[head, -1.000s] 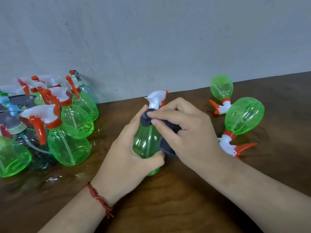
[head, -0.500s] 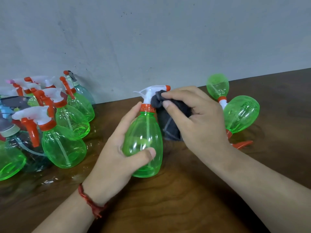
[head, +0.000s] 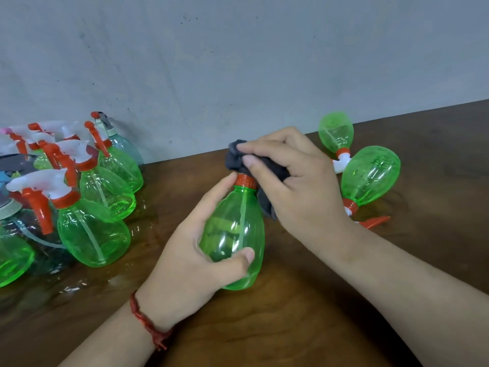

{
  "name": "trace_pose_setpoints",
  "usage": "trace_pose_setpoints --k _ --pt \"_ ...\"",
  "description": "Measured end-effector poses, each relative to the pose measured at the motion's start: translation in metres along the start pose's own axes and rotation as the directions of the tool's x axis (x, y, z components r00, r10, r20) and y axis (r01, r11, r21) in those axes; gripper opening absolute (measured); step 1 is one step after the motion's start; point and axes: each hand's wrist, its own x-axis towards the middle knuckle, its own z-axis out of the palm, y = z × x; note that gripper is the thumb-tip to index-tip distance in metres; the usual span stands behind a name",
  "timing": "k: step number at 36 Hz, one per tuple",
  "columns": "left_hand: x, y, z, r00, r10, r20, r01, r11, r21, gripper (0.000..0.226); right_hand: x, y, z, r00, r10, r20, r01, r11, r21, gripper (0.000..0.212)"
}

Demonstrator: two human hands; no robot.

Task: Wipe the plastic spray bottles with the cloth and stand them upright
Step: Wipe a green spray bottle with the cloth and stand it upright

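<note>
A green spray bottle (head: 234,229) with an orange collar stands upright at the middle of the wooden table (head: 291,327). My left hand (head: 190,258) grips its body, thumb across the front. My right hand (head: 293,181) holds a dark grey cloth (head: 238,157) wrapped over the bottle's spray head, which is hidden under it. Two more green bottles lie on their sides at the right: one by the wall (head: 336,133), one nearer (head: 370,176).
A cluster of several upright spray bottles (head: 92,229), mostly green with white and orange triggers, fills the table's left side against the grey wall (head: 238,62). Bare wood lies in front of my arms.
My right hand has slid the cloth up from the bottle's side onto the spray head, now covering it. My left hand has shifted lower on the body.
</note>
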Motion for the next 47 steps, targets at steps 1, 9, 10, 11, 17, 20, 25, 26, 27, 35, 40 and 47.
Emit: trace_pose_setpoints --k 1,9,10,11,17,20,25,26,27,35,40,47 --pt "0.000 0.000 0.000 1.000 0.004 -0.016 -0.005 0.999 -0.044 0.094 0.003 0.005 -0.002 0.999 0.022 -0.025 -0.022 1.000 -0.009 0.018" --pt "0.003 0.000 -0.003 0.994 0.001 -0.112 -0.026 0.974 -0.224 0.092 0.008 0.021 -0.006 0.983 0.181 -0.038 -0.179 0.983 0.048 0.017" --pt "0.004 -0.001 -0.004 0.990 -0.001 -0.140 -0.033 0.969 -0.244 0.091 0.005 0.020 -0.003 0.987 0.157 -0.020 -0.156 0.987 0.040 0.017" --pt "0.005 -0.002 -0.006 0.986 -0.001 -0.168 -0.042 0.967 -0.250 0.091 0.002 0.019 -0.001 0.990 0.143 0.006 -0.143 0.989 0.021 0.017" --pt "0.008 -0.004 -0.018 0.979 -0.008 -0.202 -0.039 0.974 -0.223 0.093 0.000 0.023 -0.002 0.939 0.339 0.060 -0.344 0.928 0.141 0.014" --pt "0.006 0.000 -0.013 0.990 0.008 -0.144 -0.036 0.982 -0.188 0.092 0.006 0.021 -0.003 0.917 0.399 -0.022 -0.365 0.859 0.359 0.014" --pt "0.007 0.001 -0.009 0.993 0.023 -0.114 -0.045 0.980 -0.192 0.094 0.000 0.014 0.003 0.872 0.470 0.139 -0.473 0.732 0.491 0.022" --pt "0.006 0.001 -0.010 0.992 0.030 -0.123 -0.053 0.980 -0.190 0.094 -0.001 0.014 0.005 0.867 0.472 0.159 -0.487 0.736 0.470 0.022" --pt "0.006 0.001 -0.012 0.991 0.037 -0.130 -0.061 0.981 -0.186 0.094 -0.002 0.014 0.005 0.858 0.480 0.182 -0.508 0.741 0.439 0.020" --pt "0.009 -0.001 -0.022 0.988 0.036 -0.153 -0.063 0.982 -0.177 0.090 0.004 0.015 -0.003 0.830 0.538 0.145 -0.541 0.716 0.441 0.012" --pt "0.003 -0.003 -0.018 0.995 0.016 -0.103 -0.036 0.981 -0.191 0.091 0.000 0.013 0.001 0.793 0.538 0.287 -0.609 0.678 0.412 0.013" --pt "0.010 -0.007 -0.034 0.955 -0.030 -0.296 -0.075 0.938 -0.337 0.086 -0.009 0.013 0.002 0.620 0.553 0.557 -0.754 0.616 0.229 0.009"
